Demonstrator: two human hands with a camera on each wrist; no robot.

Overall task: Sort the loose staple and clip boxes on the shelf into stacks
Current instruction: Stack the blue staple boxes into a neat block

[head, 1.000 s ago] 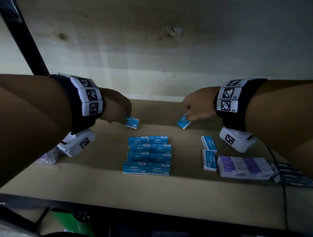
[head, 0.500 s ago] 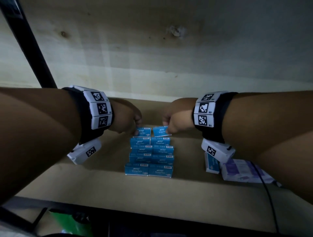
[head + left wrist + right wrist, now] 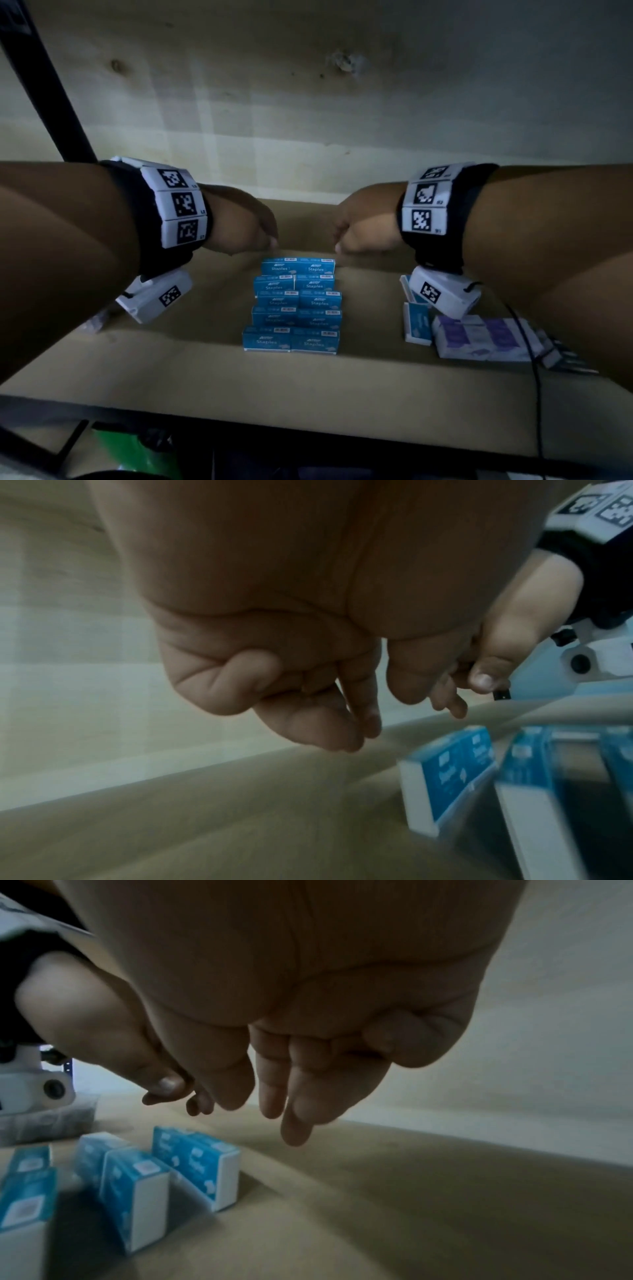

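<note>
Sitting mid-shelf (image 3: 342,394), the blue staple boxes (image 3: 296,305) are lining up in paired rows, five deep. Both hands are hanging just behind the back row, holding nothing: left hand (image 3: 239,222) with its grip loosely curled, right hand (image 3: 366,222) with fingers (image 3: 298,1118) relaxed and pointing down. Off to the right, two more blue boxes (image 3: 416,322) are standing beside some purple boxes (image 3: 479,339), partly hiding under the right wrist camera (image 3: 442,291).

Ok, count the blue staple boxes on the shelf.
12. Ten stand mid-shelf in five pairs, from the front pair to the back pair; two loose boxes lie right, one partly behind the wrist camera. More may be hidden.
</note>
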